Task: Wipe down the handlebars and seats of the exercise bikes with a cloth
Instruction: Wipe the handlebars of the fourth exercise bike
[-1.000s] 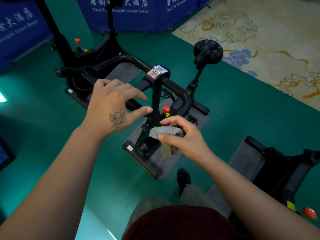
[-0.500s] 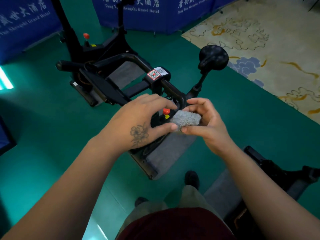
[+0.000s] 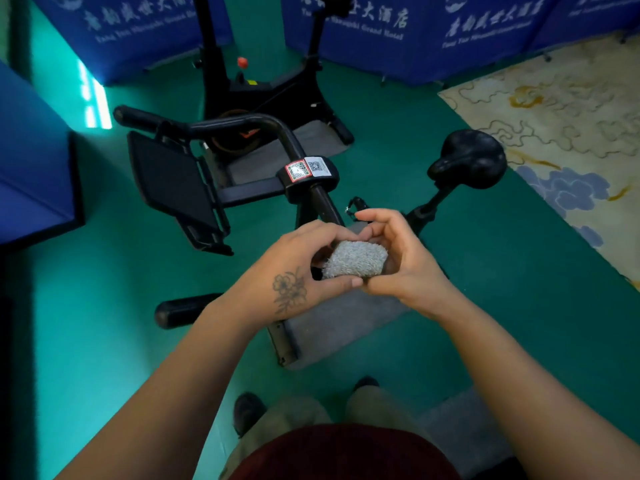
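Observation:
A folded grey cloth (image 3: 353, 260) sits between my two hands above the near exercise bike. My left hand (image 3: 298, 271), with a flower tattoo, holds the cloth's left side with thumb under and fingers over. My right hand (image 3: 398, 261) grips its right side, fingers curled round it. The bike's black handlebar (image 3: 242, 124) curves away up and left, with a QR sticker clamp (image 3: 306, 169) at its middle. Its black seat (image 3: 467, 159) stands to the right on a post. The handlebar's near part is hidden behind my hands.
A black tablet holder (image 3: 173, 185) hangs off the handlebar at left. A second bike (image 3: 263, 88) stands behind, by blue banners (image 3: 398, 26). Grey mats (image 3: 332, 327) lie under the bikes on green floor. A patterned carpet (image 3: 571, 109) lies at right. A black bar end (image 3: 180, 310) pokes out lower left.
My left hand has come onto the cloth and both hands now hold it together, folded compactly. The view has shifted so the bike sits further left and the hands are centred.

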The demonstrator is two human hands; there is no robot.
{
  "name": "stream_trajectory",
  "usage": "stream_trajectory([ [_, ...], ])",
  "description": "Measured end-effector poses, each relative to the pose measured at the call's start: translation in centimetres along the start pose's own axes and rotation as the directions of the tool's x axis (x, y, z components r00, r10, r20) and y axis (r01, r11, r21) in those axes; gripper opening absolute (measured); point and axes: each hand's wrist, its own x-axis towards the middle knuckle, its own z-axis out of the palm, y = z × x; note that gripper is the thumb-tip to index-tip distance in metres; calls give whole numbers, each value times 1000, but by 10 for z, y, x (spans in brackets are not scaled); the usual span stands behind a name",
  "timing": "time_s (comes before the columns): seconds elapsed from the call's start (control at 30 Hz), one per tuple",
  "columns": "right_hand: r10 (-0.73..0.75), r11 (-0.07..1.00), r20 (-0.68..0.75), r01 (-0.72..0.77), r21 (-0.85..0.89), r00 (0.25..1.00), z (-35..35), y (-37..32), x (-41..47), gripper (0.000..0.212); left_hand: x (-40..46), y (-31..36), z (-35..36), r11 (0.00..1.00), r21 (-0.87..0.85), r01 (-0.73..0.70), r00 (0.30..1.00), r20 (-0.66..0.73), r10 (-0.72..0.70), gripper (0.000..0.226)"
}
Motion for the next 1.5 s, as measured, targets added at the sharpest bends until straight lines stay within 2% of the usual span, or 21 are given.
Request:
stream_trajectory([
  [0.27, 8, 999, 164, -14, 38, 986, -15, 4, 41, 89, -5, 3, -2, 958, -168, 234, 952, -161, -261, 33],
  [0.47, -10, 1000, 140, 13, -18, 990, -12, 8, 78, 83, 0, -19, -17, 877, -300, 375, 818, -337, -465, 31],
  [0.67, -13, 997, 10, 14, -72, 1000, -21, 10, 105, 73, 18, -44, -20, 790, -398, 466, 747, -301, -593, 31],
  [0.83, -19, 998, -27, 17, -66, 999, -29, 12, 121, 65, 35, -47, -15, 621, -547, 562, 624, -212, -752, 37],
  [0.9, -23, 997, -25, 21, -68, 999, -33, 12, 129, 64, 41, -46, -12, 563, -614, 553, 616, -153, -773, 35],
  [1.03, -58, 988, 50, 64, -139, 997, -46, 12, 151, 60, 48, -51, -6, 520, -671, 529, 629, -102, -771, 31],
  [1.13, -120, 950, 147, 156, -269, 982, -54, 15, 169, 59, 53, -50, -3, 547, -678, 491, 642, -143, -754, 35],
  [1.27, -170, 852, 311, 298, -430, 935, -60, 19, 190, 59, 62, -48, 2, 557, -674, 486, 607, -198, -769, 36],
  [1.5, -160, 714, 477, 435, -548, 864, -65, 24, 223, 69, 71, -51, 9, 578, -640, 506, 538, -289, -792, 40],
])
